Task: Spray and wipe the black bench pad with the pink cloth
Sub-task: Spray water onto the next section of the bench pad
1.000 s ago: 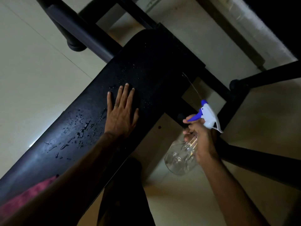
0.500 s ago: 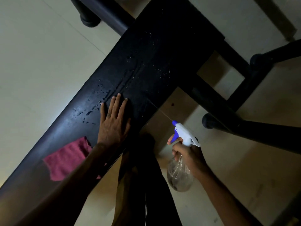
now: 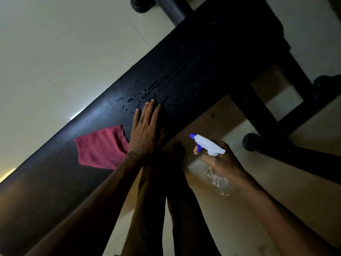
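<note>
The black bench pad (image 3: 193, 67) ran diagonally thru the head view, lower left to upper right, over a pale tiled floor (image 3: 55, 43); water droplets (image 3: 140, 97) sat on its surface approx mid-length, w/ finer specks toward the far end; the pink cloth (image 3: 102, 146) lay flat on the pad, closer to the near-side edge than the far one, just beside the left wrist and touching no hand. Left hand (image 3: 145, 132) lay palm-down on the pad by its near edge; fingers (image 3: 150, 112) straight and pressed close together, tips at the edge of the wet patch, thumb out to the side. Right hand (image 3: 221, 161) was off the pad, beyond its near edge and above the floor; its fingers were curled round the neck of a clear spray bottle (image 3: 219, 182), w/ the white trigger head (image 3: 208, 146) and blue nozzle aimed back at the pad; whether a finger pressed the trigger, can't tell. The black bench frame (image 3: 263, 117) showed under the pad's far end; the person's legs (image 3: 166, 209) stood betw. the two arms, in shadow.
</note>
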### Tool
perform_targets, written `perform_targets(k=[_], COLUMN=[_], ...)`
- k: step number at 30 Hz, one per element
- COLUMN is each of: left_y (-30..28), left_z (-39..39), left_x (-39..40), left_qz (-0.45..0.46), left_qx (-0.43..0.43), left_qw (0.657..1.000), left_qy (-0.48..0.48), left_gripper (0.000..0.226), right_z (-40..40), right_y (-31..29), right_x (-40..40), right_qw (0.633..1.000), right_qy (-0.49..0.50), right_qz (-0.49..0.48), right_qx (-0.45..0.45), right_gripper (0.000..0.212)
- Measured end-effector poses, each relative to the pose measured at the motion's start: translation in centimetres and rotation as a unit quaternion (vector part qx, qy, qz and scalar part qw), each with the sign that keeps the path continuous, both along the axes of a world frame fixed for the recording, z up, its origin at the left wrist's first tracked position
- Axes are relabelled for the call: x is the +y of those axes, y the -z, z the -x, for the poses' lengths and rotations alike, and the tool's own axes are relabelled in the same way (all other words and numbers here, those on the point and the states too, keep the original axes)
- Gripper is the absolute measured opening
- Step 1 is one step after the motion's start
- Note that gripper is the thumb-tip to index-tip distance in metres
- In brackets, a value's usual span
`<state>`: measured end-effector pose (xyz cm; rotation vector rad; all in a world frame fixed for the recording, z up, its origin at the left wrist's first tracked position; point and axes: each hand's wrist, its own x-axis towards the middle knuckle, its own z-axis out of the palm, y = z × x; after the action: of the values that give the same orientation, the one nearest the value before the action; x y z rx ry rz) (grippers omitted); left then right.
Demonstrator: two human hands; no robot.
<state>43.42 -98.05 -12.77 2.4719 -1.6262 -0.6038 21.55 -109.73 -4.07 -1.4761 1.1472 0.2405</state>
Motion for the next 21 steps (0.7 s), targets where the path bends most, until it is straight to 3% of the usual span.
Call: perform_targets(k=[5, 10, 16, 21], left_y=[-1.9, -3.4, -5.3, -6.4], left_z=[-1.5, -3.2, -4.7, -4.5], left_x=[1.7, 6.1, 15.2, 25.2], left_qz=[0.036, 0.114, 0.144, 0.141], left_qx=[0.065, 0.076, 0.044, 0.019], left_qw=[0.995, 0.984, 0.962, 0.934], left_qy=[-0.064, -0.117, -0.228, -0.326], left_gripper=[0.052, 0.043, 0.042, 0.038], right_z=[-2.1, -6.3, -13.8, -20.0], right_y=[-0.5, -1.6, -4.5, -4.9], right_x=[1.6, 4.3, 10.6, 18.0], right_qw=[0.989, 0.953, 0.919, 0.901], right_qy=[0.014, -0.088, -0.132, -0.188], right_qz=[0.138, 0.251, 0.288, 0.261], right_qx=[-0.044, -0.142, -0.235, -0.289], right_gripper=[0.021, 0.027, 0.032, 0.029])
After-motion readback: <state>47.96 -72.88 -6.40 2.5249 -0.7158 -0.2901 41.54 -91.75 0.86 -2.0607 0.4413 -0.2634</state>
